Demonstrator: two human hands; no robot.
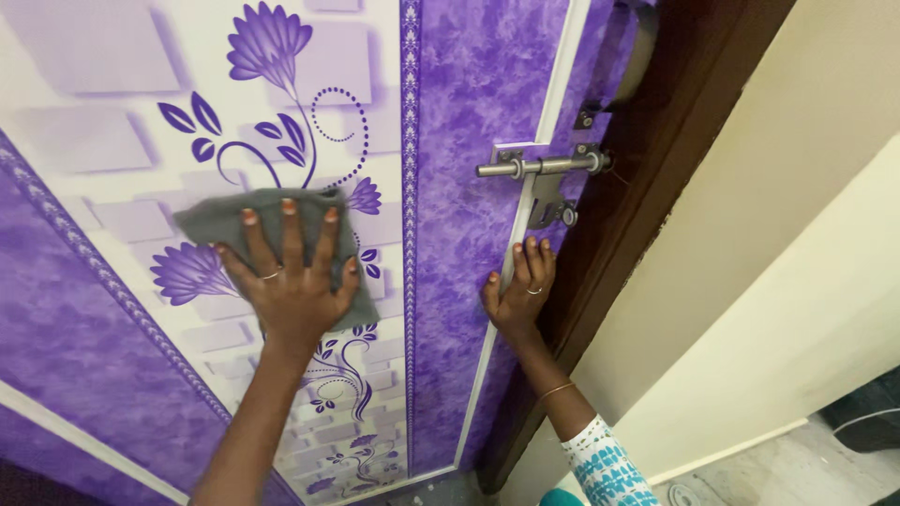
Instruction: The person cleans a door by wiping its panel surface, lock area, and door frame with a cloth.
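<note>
A purple and white door with a flower pattern fills the view. My left hand lies flat with fingers spread, pressing a grey cloth against the white floral panel. My right hand rests with its fingers on the door's purple edge strip, just below a metal sliding bolt latch. It holds nothing.
A dark brown door frame runs diagonally at the right of the door. Beyond it is a cream wall. Grey floor shows at the bottom right, with a dark object at the right edge.
</note>
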